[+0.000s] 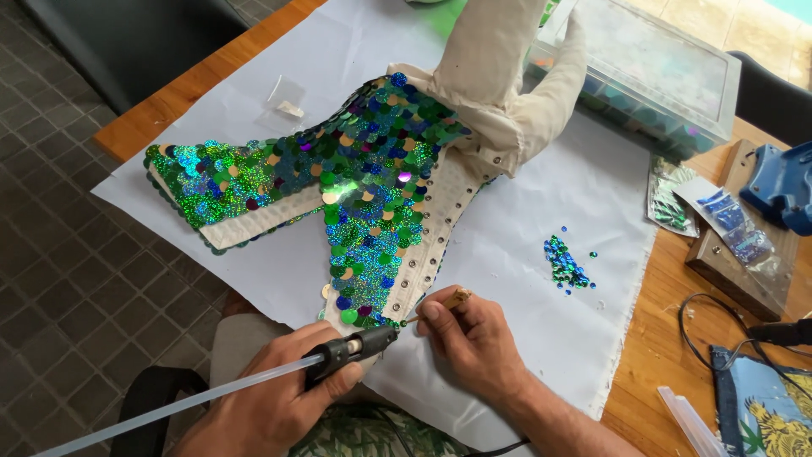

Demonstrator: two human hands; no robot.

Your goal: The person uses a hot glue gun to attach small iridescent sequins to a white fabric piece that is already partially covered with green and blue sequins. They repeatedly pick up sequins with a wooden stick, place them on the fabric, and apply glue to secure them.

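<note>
The left hand (pixel 275 398) is clenched around a black glue gun (pixel 351 349) with a translucent glue stick (pixel 169 406) trailing back to the lower left. Its nozzle points right, toward the lower tip of the sequinned fabric piece (pixel 364 186), which lies just ahead on white cloth (pixel 550 313). The right hand (pixel 474 338) pinches a small wooden stick (pixel 457 297) at that same tip and is the nearer hand. The piece's long axis runs away from the person. Loose sequins (pixel 565 264) lie right; clear sachets (pixel 727 224) and a lidded plastic box (pixel 660 68) lie beyond
</note>
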